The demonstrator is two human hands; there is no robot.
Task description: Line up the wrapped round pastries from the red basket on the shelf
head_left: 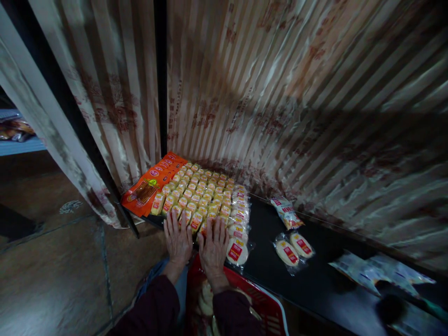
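My left hand [178, 239] and my right hand [214, 245] lie flat, fingers stretched out, side by side on the front edge of a block of several rows of small yellow-and-red snack packets [205, 196] on a low black shelf [322, 280]. Both palms press against the nearest packets and hold nothing. A column of round white cakes in clear wrappers with red labels [238, 233] sits just right of my right hand. Orange flat packets [154, 182] lie stacked at the left end of the shelf.
A red plastic basket [259, 303] stands under my forearms. Loose wrapped cakes [293, 248] and a small packet [286, 212] lie further right on the shelf, with clear bags [378, 270] beyond. A striped curtain [297, 107] hangs behind. Tiled floor [63, 261] at left.
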